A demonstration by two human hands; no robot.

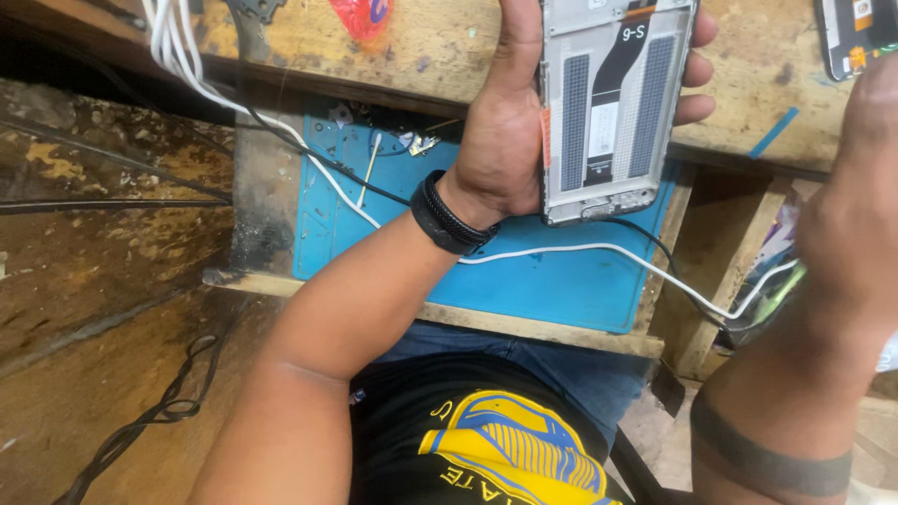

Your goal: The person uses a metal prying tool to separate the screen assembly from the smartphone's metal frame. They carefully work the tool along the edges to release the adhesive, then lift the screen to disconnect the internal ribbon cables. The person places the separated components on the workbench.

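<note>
Left hand [505, 140] wrapped around an opened phone [613, 103], back cover off, insides bare, held above the blue mat [561, 281]. Right hand [865, 187] raised at the frame edge, blurred; grip impossible to tell. Seemingly mid-repair: opened up, not yet closed. White cable [599, 251] across the mat.

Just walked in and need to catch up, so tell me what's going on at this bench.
A person sits at a worn wooden workbench, seen from a head camera. The left hand grips an opened phone frame, its inner side up, showing a black flex cable and grey mesh patches. It is held above a blue work mat, where a white cable and a black one lie. The right hand is raised at the right edge, blurred; whether it holds anything cannot be told. Another phone part lies at the top right.
</note>
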